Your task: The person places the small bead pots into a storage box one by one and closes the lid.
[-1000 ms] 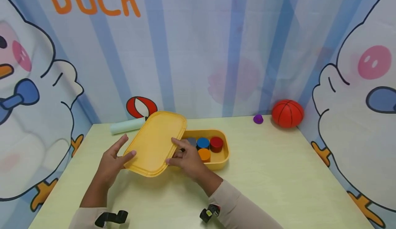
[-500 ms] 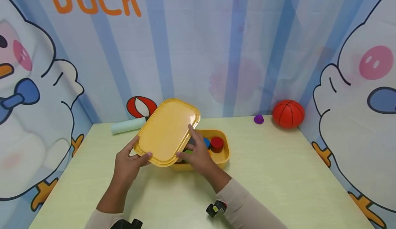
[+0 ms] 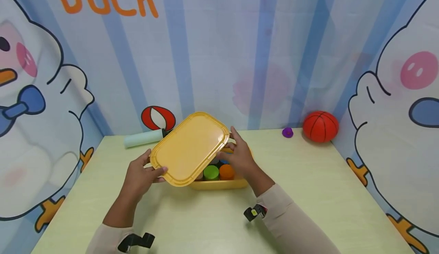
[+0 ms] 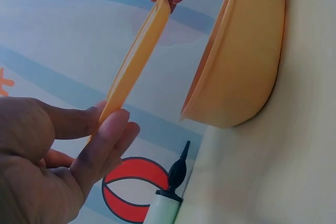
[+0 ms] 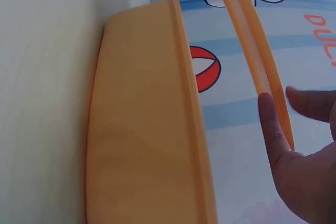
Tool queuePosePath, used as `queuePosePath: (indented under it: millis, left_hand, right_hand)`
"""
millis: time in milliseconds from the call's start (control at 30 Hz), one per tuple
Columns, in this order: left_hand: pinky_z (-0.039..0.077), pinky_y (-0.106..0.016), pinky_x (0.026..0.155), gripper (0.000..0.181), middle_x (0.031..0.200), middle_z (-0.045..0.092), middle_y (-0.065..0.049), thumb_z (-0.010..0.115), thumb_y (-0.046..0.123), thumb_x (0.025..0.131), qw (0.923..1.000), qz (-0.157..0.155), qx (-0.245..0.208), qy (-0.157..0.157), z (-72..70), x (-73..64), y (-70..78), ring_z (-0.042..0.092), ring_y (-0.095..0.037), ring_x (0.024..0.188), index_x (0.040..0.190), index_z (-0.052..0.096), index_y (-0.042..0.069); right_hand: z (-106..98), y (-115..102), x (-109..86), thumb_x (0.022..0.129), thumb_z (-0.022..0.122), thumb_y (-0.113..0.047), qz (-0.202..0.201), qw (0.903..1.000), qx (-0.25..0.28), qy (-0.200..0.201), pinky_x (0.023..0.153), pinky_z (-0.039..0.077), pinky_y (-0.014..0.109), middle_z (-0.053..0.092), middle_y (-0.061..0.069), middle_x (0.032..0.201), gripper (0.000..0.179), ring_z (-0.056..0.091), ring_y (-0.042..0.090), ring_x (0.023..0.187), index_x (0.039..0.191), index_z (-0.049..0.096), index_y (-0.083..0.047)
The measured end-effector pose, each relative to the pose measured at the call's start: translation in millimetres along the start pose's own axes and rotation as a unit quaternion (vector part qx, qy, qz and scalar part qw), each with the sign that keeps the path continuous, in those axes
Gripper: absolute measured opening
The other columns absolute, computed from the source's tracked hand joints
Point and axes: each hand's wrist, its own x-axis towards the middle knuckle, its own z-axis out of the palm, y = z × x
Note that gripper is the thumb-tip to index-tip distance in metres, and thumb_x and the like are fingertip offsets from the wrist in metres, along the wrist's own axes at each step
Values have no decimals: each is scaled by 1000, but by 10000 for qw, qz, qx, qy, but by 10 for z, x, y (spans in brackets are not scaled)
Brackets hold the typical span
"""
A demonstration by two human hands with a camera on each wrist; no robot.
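Note:
A yellow rectangular lid (image 3: 190, 149) with rounded corners is held aslant between both hands, above a yellow box (image 3: 219, 185). My left hand (image 3: 138, 176) pinches its left end, thumb on top and fingers beneath, as the left wrist view shows. My right hand (image 3: 240, 158) grips the opposite edge between thumb and fingers. Inside the box sit several round pieces, among them a green one (image 3: 210, 173) and an orange one (image 3: 226, 172); the lid and right hand hide others. In both wrist views the lid is apart from the box's rim (image 4: 210, 51).
A pale green hand pump (image 3: 144, 138) with a black nozzle lies at the back left of the table. At the back right are a small purple object (image 3: 287, 132) and a red ball (image 3: 320, 127) with black lines. A printed curtain (image 3: 219, 56) stands behind.
The lid has moved right and over the box, covering more of it. The right hand has shifted right along the lid's edge; the left hand has moved right with it.

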Motion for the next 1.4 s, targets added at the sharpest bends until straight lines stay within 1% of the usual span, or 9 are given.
queuePosePath:
  millis: [200, 367, 500, 600, 767, 967, 1167, 1300, 1400]
  left_hand:
    - [67, -27, 73, 105, 167, 44, -29, 84, 9, 96, 9987, -103, 464, 179, 16, 34, 64, 84, -16, 85, 175, 15, 7]
    - [68, -29, 70, 93, 162, 50, -26, 84, 8, 96, 9941, 311, 939, 445, 72, 42, 156, 85, -33, 90, 173, 32, 9]
    - [68, -32, 72, 80, 159, 53, -27, 82, 11, 98, 9843, 548, 1530, 685, 110, 42, 251, 84, -35, 89, 167, 41, 6]
    - [68, -45, 88, 74, 158, 56, -27, 81, 13, 99, 9719, 737, 2053, 882, 155, 25, 303, 82, -37, 105, 163, 44, 2]
    - [52, -62, 117, 71, 157, 60, -27, 80, 16, 100, 9569, 993, 2514, 1064, 234, -26, 377, 59, -47, 144, 160, 44, -1]
    - [59, -59, 108, 83, 159, 58, -27, 76, 32, 104, 9683, 817, 2219, 803, 255, -68, 480, 71, -45, 131, 167, 32, 2]
    - [57, -60, 113, 92, 180, 29, -20, 71, 50, 106, 9870, 627, 1465, 228, 248, -86, 529, 63, -45, 143, 172, 18, 13]
    - [47, -63, 122, 88, 182, 23, -18, 69, 52, 107, 9949, 552, 837, 48, 254, -83, 527, 58, -44, 149, 172, 23, 15]
    - [43, -64, 125, 78, 178, 33, -21, 66, 49, 109, 9970, 588, 499, 49, 267, -78, 518, 58, -47, 148, 168, 30, 12]
  right_hand:
    - [-90, -65, -21, 106, 69, -4, 37, 9998, -19, -181, 104, 64, 45, 27, 13, 178, 97, 70, 37, 131, 178, 4, -15]
    - [-142, -135, -64, 107, 70, -6, -17, 9994, -317, -123, 99, 66, 38, 29, 16, 175, 93, 71, 40, 131, 177, 9, -14]
    - [-178, -168, -83, 108, 68, -8, -26, 9995, -308, 12, 100, 66, 39, 36, 18, 170, 85, 67, 40, 137, 177, 18, -16]
    - [-215, -191, -98, 110, 66, -13, -101, 9997, -210, 122, 105, 63, 44, 37, 18, 171, 77, 65, 40, 141, 175, 25, -16]
    - [-257, -224, -122, 113, 62, -21, -160, 9996, -36, 237, 114, 55, 57, 36, 15, 177, 72, 59, 39, 149, 174, 24, -14]
    - [-283, -254, -132, 114, 60, -27, -79, 9994, 119, 318, 124, 48, 54, 38, 10, 178, 69, 52, 34, 156, 172, 23, -15]
    - [-326, -277, -168, 115, 54, -37, -262, 9989, 239, 302, 126, 44, 59, 28, 13, 180, 69, 43, 35, 163, 169, 21, -10]
    - [-347, -255, -190, 103, 57, -60, -355, 9983, 224, 406, 123, 45, 60, 29, 14, 175, 88, 41, 35, 164, 167, 24, -10]
    - [-358, -235, -197, 92, 58, -75, -384, 9978, 280, 471, 123, 43, 65, 32, 20, 168, 105, 39, 40, 164, 164, 26, -6]
